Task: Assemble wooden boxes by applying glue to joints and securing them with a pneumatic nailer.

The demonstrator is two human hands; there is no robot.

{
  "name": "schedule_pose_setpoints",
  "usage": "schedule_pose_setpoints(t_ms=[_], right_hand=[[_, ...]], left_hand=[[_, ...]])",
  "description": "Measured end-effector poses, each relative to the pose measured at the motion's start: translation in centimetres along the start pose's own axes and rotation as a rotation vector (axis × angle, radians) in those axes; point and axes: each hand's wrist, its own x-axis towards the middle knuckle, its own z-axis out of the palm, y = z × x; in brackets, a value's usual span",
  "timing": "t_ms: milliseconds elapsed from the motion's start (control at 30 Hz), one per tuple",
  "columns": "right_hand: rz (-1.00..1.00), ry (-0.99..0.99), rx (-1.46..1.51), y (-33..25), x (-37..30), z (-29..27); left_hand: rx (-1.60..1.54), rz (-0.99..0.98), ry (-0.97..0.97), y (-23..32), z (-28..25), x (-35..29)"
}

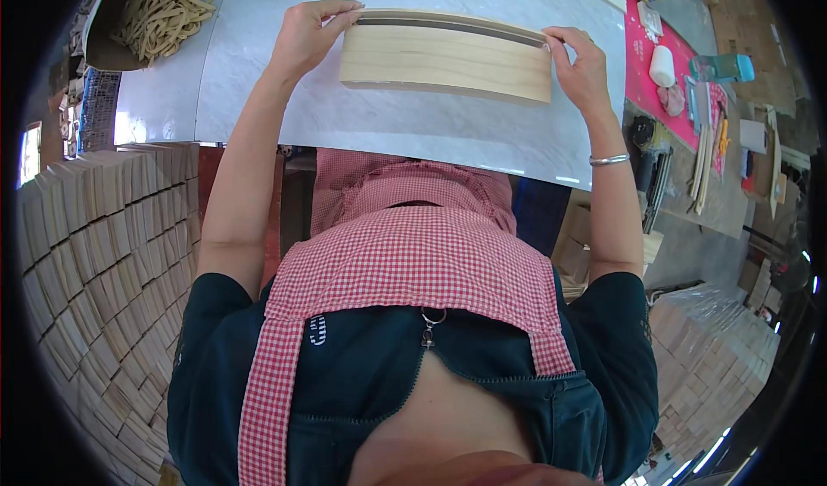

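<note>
A long pale wooden piece (445,59), box-like with a dark slot along its top edge, stands on edge on the white marble-patterned tabletop (258,72). My left hand (308,34) grips its left end, fingers curled over the top corner. Its right end is held by my right hand (581,65), thumb and fingers pinching the top corner; a silver bracelet sits on that wrist. Both forearms reach up from my body, which wears a red checked apron.
Stacks of small pale wooden blocks (103,253) rise at my left, and more (715,357) at lower right. A dark bowl of light wood strips (159,8) sits top left. A pink mat (659,64) with a white roll, tools and a teal bottle (728,66) lies right.
</note>
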Motion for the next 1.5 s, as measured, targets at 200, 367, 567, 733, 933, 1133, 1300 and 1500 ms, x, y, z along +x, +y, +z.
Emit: schedule_pose_setpoints(t_ms=[200, 367, 567, 733, 933, 1133, 1300, 1500], right_hand=[[-0.081, 0.042, -0.003, 0.0, 0.0, 0.2], [0.005, 0.036, 0.088, 0.1, 0.6, 0.5], [0.219, 0.041, 0.209, -1.0, 0.0, 0.9], [0.356, 0.016, 0.205, -2.0, -0.6, 0.9], [0.454, -0.016, 0.121, -2.9, -1.0, 1.2], [0.465, 0.034, 0.134, -3.1, -1.3, 1.3], [0.439, 0.048, 0.092, -1.5, -1.3, 2.0], [0.52, 0.068, 0.164, -1.3, -0.8, 1.6]], left_hand=[[0.041, 0.141, 0.081, -0.5, 0.4, -0.5], [-0.015, 0.082, 0.098, -0.5, 0.3, -0.2], [-0.279, -0.248, 0.144, 0.8, 0.4, -1.0], [-0.335, -0.425, 0.097, 0.4, 0.1, -1.5], [-0.356, -0.501, 0.069, 0.2, -0.2, -1.8], [-0.316, -0.502, 0.072, 0.1, 0.3, -1.8], [-0.389, -0.497, 0.047, 0.6, 0.4, -1.4], [-0.386, -0.478, 0.042, 0.7, 0.6, -0.9]])
